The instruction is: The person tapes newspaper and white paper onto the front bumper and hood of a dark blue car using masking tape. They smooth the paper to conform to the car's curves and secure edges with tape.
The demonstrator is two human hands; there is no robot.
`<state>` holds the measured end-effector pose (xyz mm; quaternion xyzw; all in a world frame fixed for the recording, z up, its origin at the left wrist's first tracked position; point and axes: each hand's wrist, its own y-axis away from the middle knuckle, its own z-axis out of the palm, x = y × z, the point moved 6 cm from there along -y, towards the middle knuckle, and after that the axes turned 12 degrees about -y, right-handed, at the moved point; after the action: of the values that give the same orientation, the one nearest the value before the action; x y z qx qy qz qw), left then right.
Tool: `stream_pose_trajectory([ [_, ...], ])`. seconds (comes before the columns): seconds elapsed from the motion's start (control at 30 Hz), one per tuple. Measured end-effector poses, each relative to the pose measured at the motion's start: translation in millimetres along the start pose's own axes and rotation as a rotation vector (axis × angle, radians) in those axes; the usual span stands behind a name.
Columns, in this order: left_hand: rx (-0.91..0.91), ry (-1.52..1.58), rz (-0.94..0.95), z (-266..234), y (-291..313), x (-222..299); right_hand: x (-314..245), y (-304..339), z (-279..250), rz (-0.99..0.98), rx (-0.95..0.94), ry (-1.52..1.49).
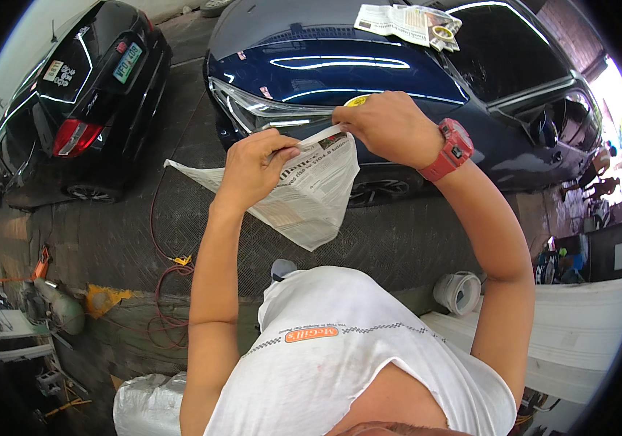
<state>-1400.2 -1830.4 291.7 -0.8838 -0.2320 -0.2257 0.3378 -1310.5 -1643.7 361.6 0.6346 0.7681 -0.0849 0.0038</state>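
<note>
My left hand (258, 168) pinches the free end of a strip of masking tape (318, 136) against the top edge of a sheet of newspaper (309, 196). My right hand (385, 127), with a red watch on its wrist, grips the yellow roll of tape (358, 101) that the strip comes off. The newspaper hangs below both hands, in front of the headlight (267, 110) of a dark blue car (369, 65).
More newspaper and a tape roll (411, 23) lie on the blue car's bonnet. A black car (86, 87) is parked at the left. A red hose (169, 276) coils on the floor. A white bucket (459, 292) and white panels (579, 327) are at the right.
</note>
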Motion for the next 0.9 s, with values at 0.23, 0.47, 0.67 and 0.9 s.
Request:
stream_pose_trajectory([
  [0.23,-0.219,0.052,-0.009,39,27,-16,0,46,63,0.079,0.084,-0.107],
  [0.47,-0.424,0.085,-0.052,119,90,-4,21,163,189,0.584,0.547,-0.787],
  [0.67,-0.565,-0.032,-0.131,148,135,-7,92,348,258,1.329,1.200,-1.528],
  [0.9,-0.748,-0.129,0.171,229,140,79,41,302,184,0.620,0.494,-0.774],
])
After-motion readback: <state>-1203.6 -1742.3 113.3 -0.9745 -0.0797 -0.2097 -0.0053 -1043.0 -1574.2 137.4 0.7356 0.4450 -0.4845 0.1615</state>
